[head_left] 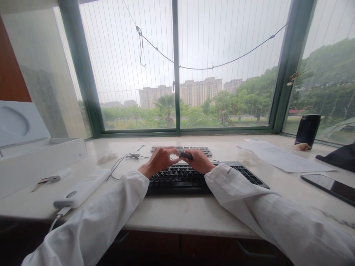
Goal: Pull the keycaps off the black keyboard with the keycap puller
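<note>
Head view: left hand [159, 158] and right hand [197, 161] pinch a small dark part [185, 155] above the keyboard [183, 177]; a loose grip could drop it between keys.

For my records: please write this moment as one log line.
left hand: touching small dark object | right hand: holding it | below: black keyboard | left: white power bank

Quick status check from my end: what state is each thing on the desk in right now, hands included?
Left hand: over the near keyboard, fingers on a small dark object.
Right hand: gripping the small dark object.
Near keyboard: flat, under both hands.
Far keyboard: flat, behind the hands.
Power bank: flat, cable plugged in.
Phone: flat, screen dark.
White box: open, lid up.
Papers: lying flat.
Dark cup: upright.
</note>
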{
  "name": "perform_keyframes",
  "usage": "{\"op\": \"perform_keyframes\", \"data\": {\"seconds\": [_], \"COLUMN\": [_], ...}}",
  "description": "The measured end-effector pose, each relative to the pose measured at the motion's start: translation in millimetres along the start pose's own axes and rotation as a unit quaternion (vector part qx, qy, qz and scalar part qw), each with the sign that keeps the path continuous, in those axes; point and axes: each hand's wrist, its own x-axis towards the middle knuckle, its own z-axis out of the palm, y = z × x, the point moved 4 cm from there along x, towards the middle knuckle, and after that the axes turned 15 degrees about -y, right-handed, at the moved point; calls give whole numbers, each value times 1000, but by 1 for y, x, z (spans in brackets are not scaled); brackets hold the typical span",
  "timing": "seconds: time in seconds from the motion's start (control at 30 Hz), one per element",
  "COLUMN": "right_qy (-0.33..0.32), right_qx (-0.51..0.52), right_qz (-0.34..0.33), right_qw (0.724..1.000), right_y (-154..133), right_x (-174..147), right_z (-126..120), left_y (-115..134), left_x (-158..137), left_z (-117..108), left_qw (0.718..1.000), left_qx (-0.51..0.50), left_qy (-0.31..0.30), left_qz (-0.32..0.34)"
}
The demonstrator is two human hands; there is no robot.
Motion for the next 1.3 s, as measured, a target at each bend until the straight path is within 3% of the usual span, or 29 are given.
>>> {"op": "perform_keyframes", "data": {"seconds": [0.9,1.3], "right_qy": [-28,-33], "right_qx": [-111,-128], "right_qz": [40,51], "right_qw": [993,990], "right_y": [-8,-9], "right_x": [-7,-7], "right_z": [-3,-3], "left_y": [1,0], "left_x": [0,-1], "left_z": [-2,-1], "left_qw": [997,998], "left_qx": [-43,-42], "left_qy": [-50,-43], "left_qz": [27,28]}}
